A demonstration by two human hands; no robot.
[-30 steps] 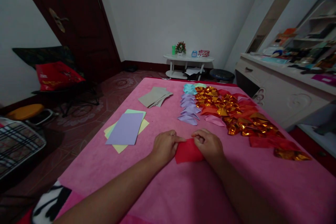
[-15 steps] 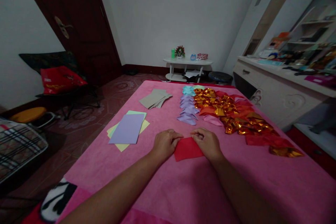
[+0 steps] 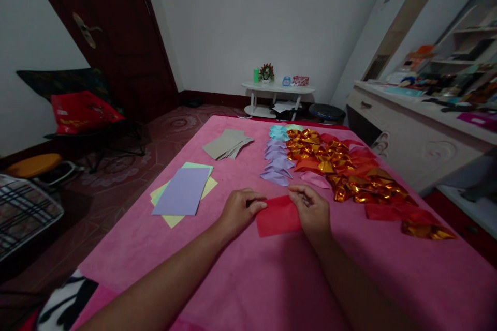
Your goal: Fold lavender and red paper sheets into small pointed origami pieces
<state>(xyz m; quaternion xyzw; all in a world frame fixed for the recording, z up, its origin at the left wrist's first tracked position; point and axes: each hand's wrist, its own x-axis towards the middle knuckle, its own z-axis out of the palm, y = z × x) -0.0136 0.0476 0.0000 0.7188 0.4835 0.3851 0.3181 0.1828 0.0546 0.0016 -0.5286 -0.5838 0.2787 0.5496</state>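
A red sheet of paper [image 3: 277, 218] is spread between my hands, low over the pink cloth [image 3: 240, 279]. At its upper left corner, the thumb and fingers of my left hand [image 3: 239, 211] pinch the edge. My right hand [image 3: 313, 212] grips the upper right corner, its fingers curled and partly hiding that side. Beyond my hands stand rows of folded paper pieces: lilac ones [image 3: 277, 162], light blue ones [image 3: 278, 132], shiny gold ones [image 3: 310, 149] and red ones [image 3: 382, 211]. A pink folded piece [image 3: 314, 180] lies just past my right hand.
Left of my hands lies a stack of lilac, green and yellow sheets [image 3: 182, 191]. Farther back is a fanned pile of grey sheets [image 3: 228, 145]. Beyond the table stand a small white table [image 3: 277, 88], a black stool [image 3: 326, 112] and, at right, a white dresser [image 3: 415, 129].
The red paper looks wider and flatter between my hands. My right hand has shifted slightly right and my left slightly left. The view has tilted a little.
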